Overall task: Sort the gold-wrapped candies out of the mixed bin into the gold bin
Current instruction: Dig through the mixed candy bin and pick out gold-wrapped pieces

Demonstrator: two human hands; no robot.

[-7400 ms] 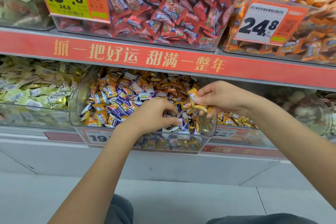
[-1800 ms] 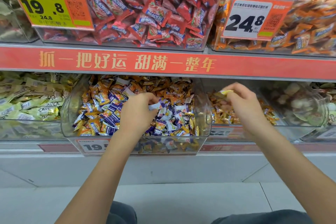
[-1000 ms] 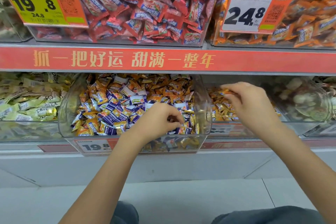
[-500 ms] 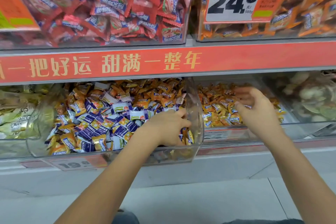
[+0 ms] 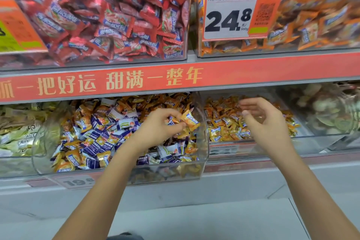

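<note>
The mixed bin [image 5: 44, 138], a clear plastic tub on the lower shelf, holds gold, purple and white wrapped candies. Over its right side my left hand [image 5: 157, 128] pinches a gold-wrapped candy [image 5: 190, 120] lifted above the pile. Directly to the right stands the gold bin [image 5: 303, 132], with a shallow layer of gold candies [image 5: 224, 122]. My right hand [image 5: 263, 121] hovers over that bin, fingers spread and relaxed, holding nothing.
A red shelf strip [image 5: 175, 80] with gold characters overhangs both bins closely. Above it sit a bin of red candies [image 5: 109, 25] and one of orange candies [image 5: 321, 15] with a price sign [image 5: 231, 15]. Pale-green candies [image 5: 17, 128] fill the left bin, pale sweets [image 5: 331, 111] the right.
My left hand has come up out of the pile with a gold candy pinched in its fingers. My right hand has opened over the gold bin. The camera has tilted and moved closer.
</note>
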